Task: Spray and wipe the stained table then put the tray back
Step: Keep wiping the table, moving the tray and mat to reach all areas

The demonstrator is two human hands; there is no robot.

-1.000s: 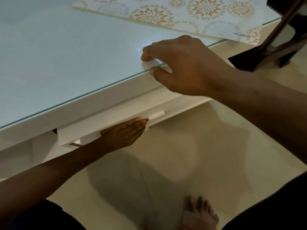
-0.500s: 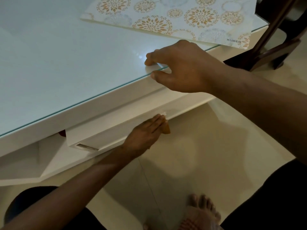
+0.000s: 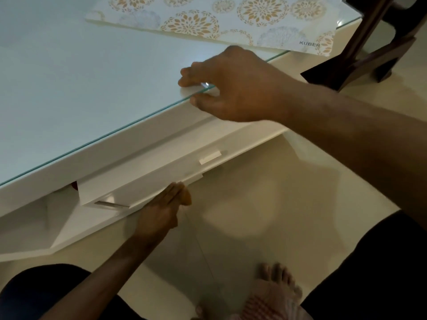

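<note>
Two hands: left fingers (image 3: 172, 192) under tray (image 3: 147, 181), right hand (image 3: 233, 86) on table (image 3: 69, 88)

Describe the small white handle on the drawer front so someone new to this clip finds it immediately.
Start at the glass-topped white table and drop below its near edge to the white drawer hanging partly open. On its face, right of the left hand, sits a short raised white handle, the only protruding bar there.
</note>
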